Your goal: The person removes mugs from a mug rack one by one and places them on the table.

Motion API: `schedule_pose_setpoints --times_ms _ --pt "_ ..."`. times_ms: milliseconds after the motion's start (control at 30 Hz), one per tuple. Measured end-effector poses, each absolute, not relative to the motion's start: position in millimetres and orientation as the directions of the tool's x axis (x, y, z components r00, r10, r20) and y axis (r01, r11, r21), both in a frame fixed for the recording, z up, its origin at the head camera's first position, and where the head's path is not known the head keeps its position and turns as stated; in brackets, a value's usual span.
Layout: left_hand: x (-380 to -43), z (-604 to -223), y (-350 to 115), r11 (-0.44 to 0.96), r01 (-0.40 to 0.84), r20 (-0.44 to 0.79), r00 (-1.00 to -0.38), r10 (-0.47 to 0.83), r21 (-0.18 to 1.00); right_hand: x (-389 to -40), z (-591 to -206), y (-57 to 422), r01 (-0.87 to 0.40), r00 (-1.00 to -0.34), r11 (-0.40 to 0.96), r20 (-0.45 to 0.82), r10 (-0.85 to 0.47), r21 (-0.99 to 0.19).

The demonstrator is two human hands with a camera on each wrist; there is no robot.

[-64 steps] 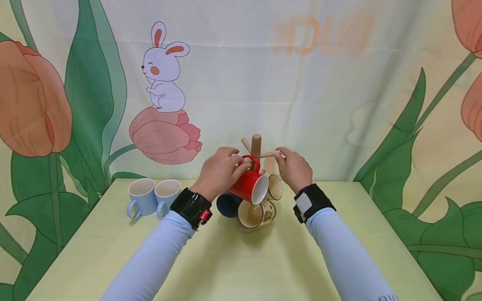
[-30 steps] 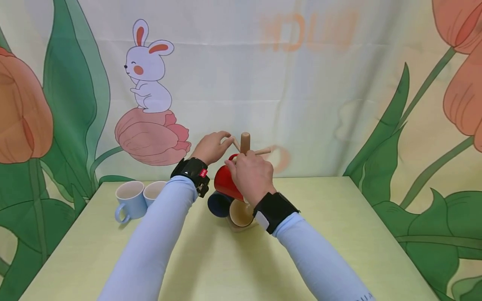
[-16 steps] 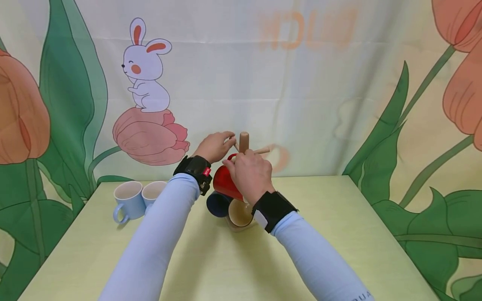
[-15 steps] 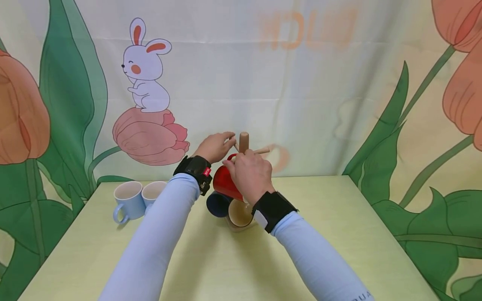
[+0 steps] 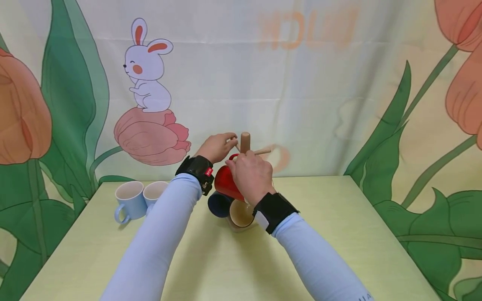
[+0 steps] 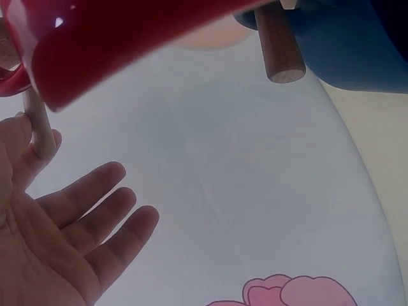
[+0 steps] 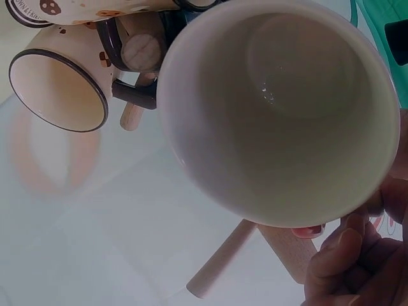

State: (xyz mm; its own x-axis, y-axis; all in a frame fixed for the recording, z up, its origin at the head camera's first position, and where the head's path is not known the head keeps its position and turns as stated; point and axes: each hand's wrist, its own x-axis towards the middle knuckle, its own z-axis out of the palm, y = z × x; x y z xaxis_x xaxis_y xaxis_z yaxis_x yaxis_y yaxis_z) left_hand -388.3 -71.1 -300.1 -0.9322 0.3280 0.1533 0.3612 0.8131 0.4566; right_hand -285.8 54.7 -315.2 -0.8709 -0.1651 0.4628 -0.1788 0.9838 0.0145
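Note:
On a wooden mug tree [image 5: 245, 142] a red mug [image 5: 224, 182] hangs tilted, its white inside facing the camera in the right wrist view. My right hand [image 5: 254, 173] grips the mug near its handle and covers much of it in the head view. To the left, my left hand [image 5: 214, 147] pinches the end of a peg [image 6: 39, 124] between thumb and forefinger, the other fingers extended. Below the red mug are a dark blue mug [image 5: 219, 205] and a cream mug [image 5: 241, 214]. Another cream mug with a dark rim [image 7: 60, 86] shows in the right wrist view.
Two light blue mugs [image 5: 131, 196] stand upright at the table's back left. Another wooden peg [image 5: 262, 151] sticks out to the right of the post. A printed curtain [image 5: 308, 104] hangs behind the pale green table [image 5: 331, 217].
My left hand has gone from the red mug's handle to the left peg. My right hand has left the right peg and moved left onto the red mug. Little has changed since one second ago.

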Motion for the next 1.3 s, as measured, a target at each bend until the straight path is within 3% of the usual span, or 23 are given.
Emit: schedule_pose_setpoints --times_ms 467,967,1300 --pt "-382.9 -299.9 -73.9 0.832 0.338 0.173 -0.941 0.291 0.441 -284.4 -313.3 57.0 -0.178 -0.887 0.984 0.436 -0.154 -0.014" --pt "-372.7 -303.9 -80.2 0.846 0.306 0.226 -0.948 0.226 0.436 -283.2 -316.6 72.2 -0.205 -0.911 0.968 0.389 -0.136 -0.142" --pt "-369.8 -309.8 -83.9 0.839 0.296 0.259 -0.946 0.193 0.457 -282.8 -320.5 83.4 -0.215 -0.894 0.968 0.426 -0.141 -0.13"
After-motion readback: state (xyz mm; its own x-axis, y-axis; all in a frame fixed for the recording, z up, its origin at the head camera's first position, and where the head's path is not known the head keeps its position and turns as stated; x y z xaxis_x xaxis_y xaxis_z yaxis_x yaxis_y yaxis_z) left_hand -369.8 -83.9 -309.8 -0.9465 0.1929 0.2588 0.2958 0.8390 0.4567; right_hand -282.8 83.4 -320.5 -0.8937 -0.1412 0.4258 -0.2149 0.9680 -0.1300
